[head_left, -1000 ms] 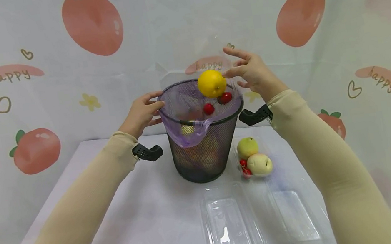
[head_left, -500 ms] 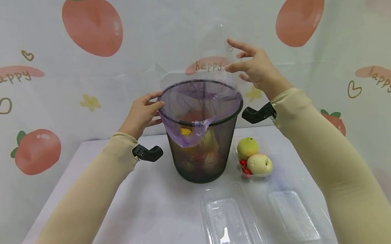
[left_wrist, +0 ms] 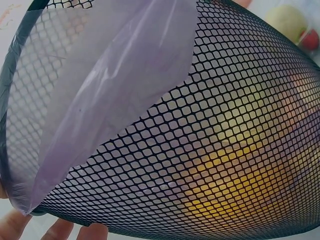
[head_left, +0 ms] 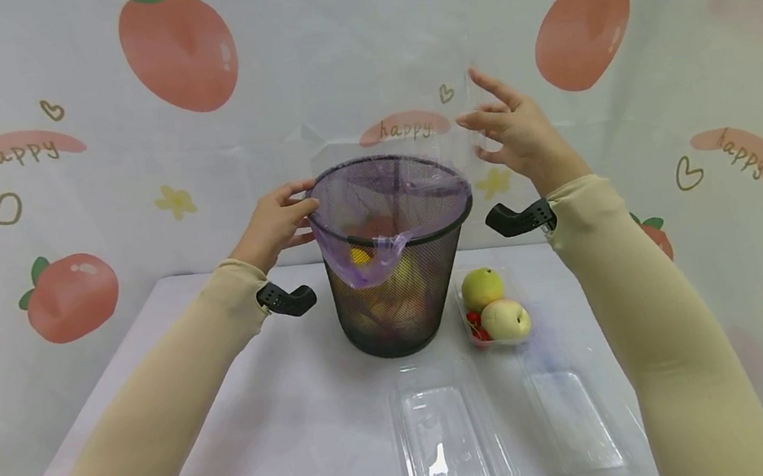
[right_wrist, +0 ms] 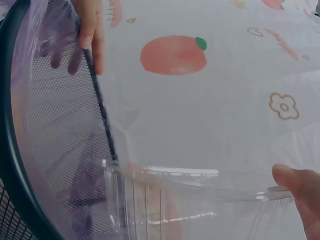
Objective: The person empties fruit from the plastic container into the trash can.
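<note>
Left hand [head_left: 273,223] grips the mesh bin's rim [head_left: 315,190], steadying it, while right hand [head_left: 522,139] pinches an upturned clear plastic tray [right_wrist: 200,200] above it

Head view: from above and behind the arms, faces forward and down over the table [head_left: 290,416]; mid distance, takes in both sleeves, bin and fruit-print backdrop [head_left: 176,55].
Left wrist view: very close beside the mesh bin [left_wrist: 225,150], facing its outer wall; mesh fills the frame.
Right wrist view: close, near the bin rim [right_wrist: 100,110], looks across the opening toward the backdrop.
Shared: all three show the bin with its purple liner [head_left: 363,261]; head and right wrist both show the backdrop.
</note>
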The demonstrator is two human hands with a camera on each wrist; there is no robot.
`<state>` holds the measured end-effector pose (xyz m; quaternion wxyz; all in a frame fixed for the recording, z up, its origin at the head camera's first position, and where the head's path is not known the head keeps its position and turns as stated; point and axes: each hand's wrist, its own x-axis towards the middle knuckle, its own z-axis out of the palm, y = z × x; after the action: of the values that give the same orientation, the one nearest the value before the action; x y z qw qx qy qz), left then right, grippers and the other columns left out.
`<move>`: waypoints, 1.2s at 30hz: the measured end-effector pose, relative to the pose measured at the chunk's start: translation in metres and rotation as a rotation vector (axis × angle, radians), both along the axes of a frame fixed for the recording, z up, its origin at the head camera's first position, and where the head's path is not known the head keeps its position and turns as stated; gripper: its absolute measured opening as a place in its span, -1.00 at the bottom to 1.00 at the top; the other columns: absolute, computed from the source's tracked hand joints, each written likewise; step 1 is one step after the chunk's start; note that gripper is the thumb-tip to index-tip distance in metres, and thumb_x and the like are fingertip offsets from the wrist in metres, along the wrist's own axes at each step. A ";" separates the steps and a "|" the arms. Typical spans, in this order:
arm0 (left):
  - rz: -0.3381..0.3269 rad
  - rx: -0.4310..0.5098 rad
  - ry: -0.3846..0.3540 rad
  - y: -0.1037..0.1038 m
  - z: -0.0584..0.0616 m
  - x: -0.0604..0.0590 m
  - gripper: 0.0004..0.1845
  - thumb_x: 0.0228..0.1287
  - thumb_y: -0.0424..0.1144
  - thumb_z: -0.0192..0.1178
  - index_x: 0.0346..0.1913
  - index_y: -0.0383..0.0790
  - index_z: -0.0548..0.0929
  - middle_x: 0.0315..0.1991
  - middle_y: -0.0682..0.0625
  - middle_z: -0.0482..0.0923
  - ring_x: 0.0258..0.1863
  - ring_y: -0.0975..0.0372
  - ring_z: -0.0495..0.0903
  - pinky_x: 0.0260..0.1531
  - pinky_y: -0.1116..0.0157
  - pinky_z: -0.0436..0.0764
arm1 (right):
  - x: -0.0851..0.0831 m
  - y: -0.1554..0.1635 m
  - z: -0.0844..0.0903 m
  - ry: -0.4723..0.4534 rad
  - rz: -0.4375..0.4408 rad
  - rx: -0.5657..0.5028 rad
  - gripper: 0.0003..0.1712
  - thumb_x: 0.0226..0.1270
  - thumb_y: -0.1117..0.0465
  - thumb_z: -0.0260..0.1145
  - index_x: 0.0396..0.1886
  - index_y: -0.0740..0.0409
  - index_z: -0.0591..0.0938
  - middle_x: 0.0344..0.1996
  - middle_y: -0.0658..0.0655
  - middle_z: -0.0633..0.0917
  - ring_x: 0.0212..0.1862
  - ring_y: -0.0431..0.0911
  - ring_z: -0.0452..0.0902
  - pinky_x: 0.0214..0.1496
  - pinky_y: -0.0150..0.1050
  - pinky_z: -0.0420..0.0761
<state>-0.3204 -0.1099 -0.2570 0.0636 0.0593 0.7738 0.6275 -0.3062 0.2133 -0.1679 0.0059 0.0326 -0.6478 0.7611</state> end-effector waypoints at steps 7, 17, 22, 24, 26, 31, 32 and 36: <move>-0.003 -0.001 0.002 0.000 0.000 0.000 -0.46 0.42 -0.23 0.05 0.44 -0.02 0.31 0.23 -0.16 0.38 -0.12 0.20 0.51 0.14 0.10 0.59 | -0.001 0.009 -0.004 -0.058 0.028 -0.075 -0.21 0.29 0.32 0.32 0.37 -0.49 0.35 0.44 -0.10 0.13 0.46 0.03 -0.05 0.50 0.11 -0.01; -0.006 -0.001 0.007 0.000 -0.001 0.000 -0.46 0.42 -0.23 0.05 0.44 -0.04 0.31 0.20 -0.16 0.39 -0.13 0.20 0.52 0.15 0.08 0.58 | -0.003 0.021 -0.013 -0.082 0.061 -0.097 -0.27 0.34 0.21 0.31 0.37 -0.53 0.33 0.25 0.04 0.24 0.19 -0.01 0.20 0.07 -0.13 0.53; -0.007 0.005 0.007 0.000 -0.001 0.000 -0.45 0.41 -0.23 0.06 0.44 -0.05 0.31 0.18 -0.15 0.40 -0.14 0.21 0.52 0.15 0.07 0.57 | -0.004 0.027 -0.017 -0.106 0.093 -0.133 -0.31 0.36 0.16 0.29 0.36 -0.57 0.32 0.42 -0.02 0.09 0.16 -0.04 0.21 0.02 -0.17 0.46; -0.006 0.005 0.006 0.000 -0.001 0.000 -0.45 0.41 -0.23 0.06 0.44 -0.06 0.31 0.17 -0.14 0.40 -0.14 0.20 0.52 0.15 0.07 0.57 | -0.005 0.029 -0.018 -0.107 0.102 -0.133 -0.32 0.38 0.13 0.26 0.37 -0.57 0.30 0.45 -0.06 0.05 0.10 -0.07 0.25 0.02 -0.18 0.40; -0.008 0.006 0.007 0.000 -0.001 0.000 -0.45 0.42 -0.24 0.05 0.44 -0.06 0.31 0.17 -0.14 0.40 -0.15 0.20 0.52 0.16 0.07 0.57 | -0.005 0.031 -0.020 -0.105 0.114 -0.130 -0.31 0.41 0.11 0.23 0.40 -0.56 0.25 0.45 -0.09 0.05 0.04 -0.08 0.27 0.00 -0.18 0.36; -0.010 0.003 0.011 0.000 -0.001 0.001 -0.46 0.42 -0.23 0.05 0.44 -0.06 0.31 0.19 -0.16 0.39 -0.16 0.21 0.53 0.16 0.06 0.57 | -0.004 0.034 -0.023 -0.090 0.131 -0.118 -0.31 0.45 0.07 0.16 0.46 -0.53 0.16 0.47 -0.10 -0.01 0.13 -0.04 0.22 0.00 -0.20 0.43; -0.010 0.002 0.012 0.000 -0.001 0.001 -0.46 0.42 -0.23 0.05 0.44 -0.06 0.31 0.19 -0.17 0.39 -0.16 0.21 0.53 0.16 0.06 0.56 | -0.004 0.035 -0.023 -0.089 0.133 -0.117 -0.31 0.46 0.06 0.16 0.46 -0.52 0.15 0.48 -0.09 -0.04 0.16 -0.04 0.20 -0.01 -0.20 0.45; -0.006 0.004 0.011 0.000 -0.001 0.001 -0.46 0.42 -0.24 0.05 0.43 -0.07 0.32 0.20 -0.18 0.39 -0.14 0.20 0.53 0.16 0.06 0.56 | -0.003 0.038 -0.025 -0.091 0.144 -0.126 -0.33 0.46 0.04 0.15 0.45 -0.53 0.17 0.49 0.02 -0.09 0.15 -0.03 0.22 -0.08 -0.25 0.50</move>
<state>-0.3192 -0.1096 -0.2577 0.0613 0.0653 0.7727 0.6284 -0.3093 0.2512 -0.1934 -0.0764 0.0439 -0.5944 0.7993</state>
